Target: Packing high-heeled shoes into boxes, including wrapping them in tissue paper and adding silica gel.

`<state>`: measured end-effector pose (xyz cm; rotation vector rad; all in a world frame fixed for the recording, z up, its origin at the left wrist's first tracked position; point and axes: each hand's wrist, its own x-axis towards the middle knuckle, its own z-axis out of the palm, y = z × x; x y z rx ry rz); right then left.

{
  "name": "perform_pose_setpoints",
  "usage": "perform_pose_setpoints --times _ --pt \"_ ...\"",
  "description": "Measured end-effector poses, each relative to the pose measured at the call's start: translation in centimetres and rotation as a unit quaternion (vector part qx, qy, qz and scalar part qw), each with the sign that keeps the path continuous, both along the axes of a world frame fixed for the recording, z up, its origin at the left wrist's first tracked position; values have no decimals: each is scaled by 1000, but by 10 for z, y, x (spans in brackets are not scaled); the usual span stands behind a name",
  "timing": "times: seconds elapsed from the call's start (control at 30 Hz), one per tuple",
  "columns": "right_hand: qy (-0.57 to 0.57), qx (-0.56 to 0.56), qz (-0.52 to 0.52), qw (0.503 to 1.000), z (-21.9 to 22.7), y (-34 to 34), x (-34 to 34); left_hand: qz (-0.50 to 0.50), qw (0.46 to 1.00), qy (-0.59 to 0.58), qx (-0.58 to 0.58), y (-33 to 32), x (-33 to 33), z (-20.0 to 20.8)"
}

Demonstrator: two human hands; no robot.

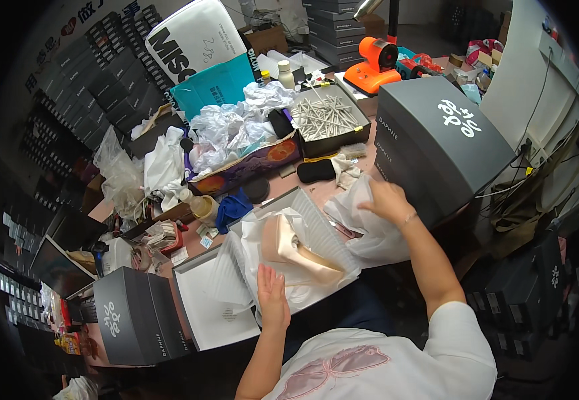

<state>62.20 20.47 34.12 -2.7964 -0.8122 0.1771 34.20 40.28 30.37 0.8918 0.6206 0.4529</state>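
A pale champagne high-heeled shoe [313, 262] lies on its side in white tissue and foam wrap [327, 231], inside an open shoe box [283, 199]. Fingers straight and flat, my left hand [273, 298] touches or nearly touches the wrap at the near edge of the box and holds nothing. My right hand [389, 203] is closed on the top of a white translucent bag [371, 237] just right of the box. Something pinkish shows at the bag's left side; I cannot make out what it is. Left of the box lies its white-lined lid [217, 300].
Stacked dark grey shoe boxes [443, 143] stand at the right, and more boxes [133, 317] at the left. Behind the work lie a purple carton of crumpled paper [249, 163], a tray of white sticks [366, 127], a blue cloth [233, 211] and an orange tool [371, 67].
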Motion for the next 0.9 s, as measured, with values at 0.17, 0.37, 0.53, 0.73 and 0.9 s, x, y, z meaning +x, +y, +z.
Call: perform_pose_setpoints --times 0.17,0.37,0.53,0.73,0.9 --pt "8 103 -89 991 -128 -72 -48 -133 981 -53 130 -27 13 15" --pt "-102 237 143 956 13 -57 -80 -150 977 -78 131 -30 26 25" --pt "-48 194 337 920 88 -19 -135 -148 977 -151 10 -33 24 52" --pt "-264 335 227 876 64 61 -181 25 974 -219 48 -11 -7 53" --pt "-42 373 570 731 21 100 -285 93 982 -157 -37 15 -33 38"
